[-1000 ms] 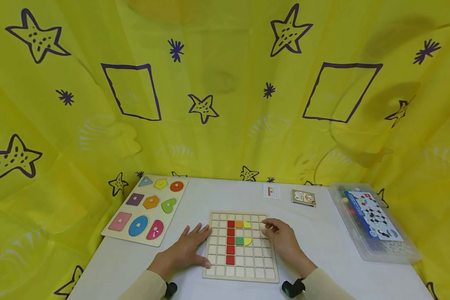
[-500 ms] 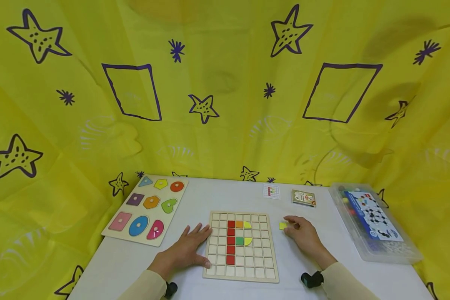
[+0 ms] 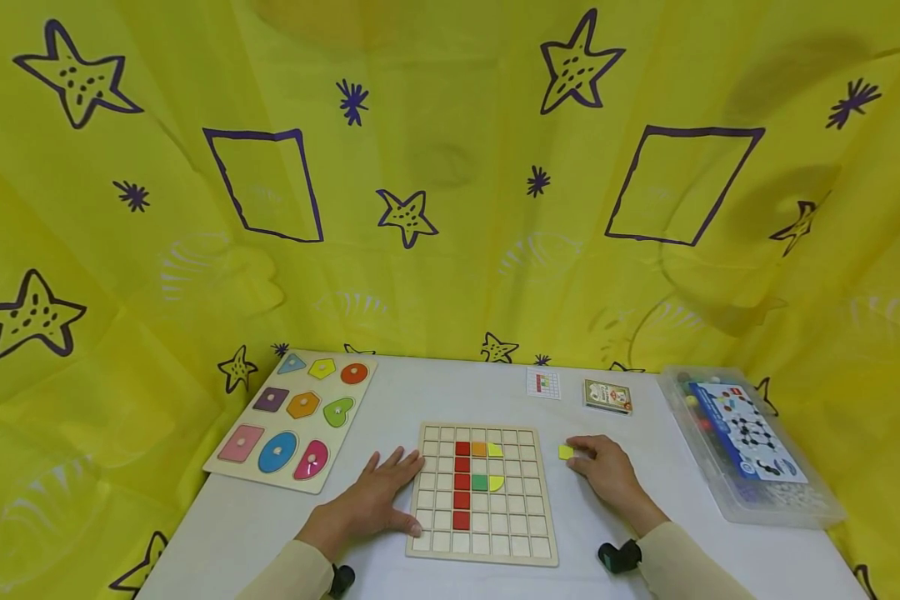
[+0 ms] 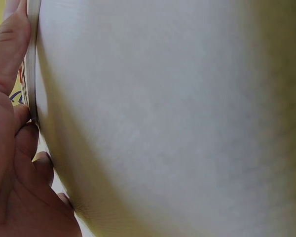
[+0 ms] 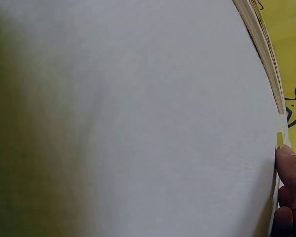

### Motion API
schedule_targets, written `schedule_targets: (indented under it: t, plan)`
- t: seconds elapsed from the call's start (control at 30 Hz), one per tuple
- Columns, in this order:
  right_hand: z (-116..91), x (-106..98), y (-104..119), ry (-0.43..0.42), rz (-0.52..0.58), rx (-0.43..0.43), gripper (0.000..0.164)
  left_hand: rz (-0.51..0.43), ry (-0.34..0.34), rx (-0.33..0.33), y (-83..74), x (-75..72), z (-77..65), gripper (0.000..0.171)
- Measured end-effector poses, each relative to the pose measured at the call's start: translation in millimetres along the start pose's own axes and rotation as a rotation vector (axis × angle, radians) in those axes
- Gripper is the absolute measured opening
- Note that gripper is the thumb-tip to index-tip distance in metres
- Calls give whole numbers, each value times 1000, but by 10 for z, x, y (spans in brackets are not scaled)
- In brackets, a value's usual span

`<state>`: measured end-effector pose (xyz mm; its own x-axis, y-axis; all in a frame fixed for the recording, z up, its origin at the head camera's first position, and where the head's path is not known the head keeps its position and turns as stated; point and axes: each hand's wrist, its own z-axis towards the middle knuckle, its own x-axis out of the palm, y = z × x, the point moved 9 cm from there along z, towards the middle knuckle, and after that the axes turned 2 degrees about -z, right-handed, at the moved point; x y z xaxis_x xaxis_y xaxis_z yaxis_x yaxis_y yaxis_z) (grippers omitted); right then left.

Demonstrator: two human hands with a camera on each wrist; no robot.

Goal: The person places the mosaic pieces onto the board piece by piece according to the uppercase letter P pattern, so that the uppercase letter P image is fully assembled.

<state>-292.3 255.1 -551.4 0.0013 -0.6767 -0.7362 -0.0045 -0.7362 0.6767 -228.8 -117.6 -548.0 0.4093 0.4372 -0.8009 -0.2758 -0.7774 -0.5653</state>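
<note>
A square wooden grid board (image 3: 520, 546) lies on the white table. Its cells hold a column of red square tiles (image 3: 461, 482), an orange tile (image 3: 479, 449), a green tile (image 3: 480, 482) and two yellow rounded tiles (image 3: 496, 483). My left hand (image 3: 371, 500) rests spread along the board's left edge, thumb and fingertips on the rim. To the right of the board, my right hand (image 3: 611, 475) pinches a small yellow tile (image 3: 566, 452) between thumb and index finger, low over the tabletop. In the right wrist view only the edge of this yellow tile (image 5: 279, 138) shows beside the thumb.
At the left lies a shape puzzle board (image 3: 292, 421) with knobbed pieces. Behind the grid board are a pattern card (image 3: 543, 383) and a small card box (image 3: 607, 396). A clear plastic case (image 3: 750, 450) stands at the right. A yellow curtain (image 3: 450, 283) encloses the table.
My right hand has moved right, from the grid board's right edge to the table beside it, where the yellow tile now shows at its fingertips. The left hand has stayed put.
</note>
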Motion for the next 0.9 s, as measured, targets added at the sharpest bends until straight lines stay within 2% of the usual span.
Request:
schedule_targets:
  t: [0.33,0.6,0.9]
  plan:
    - [-8,-27,65,-26,-41,-30,26,10,-19,32,-44,-22,-17,112]
    - [-30,-75,60,-40,1,-14,28,13,-17,22,-39,-14,-13,113]
    - [-33,-138,23,-132,54,22,28,10,-14,15,-37,-15,-14,113]
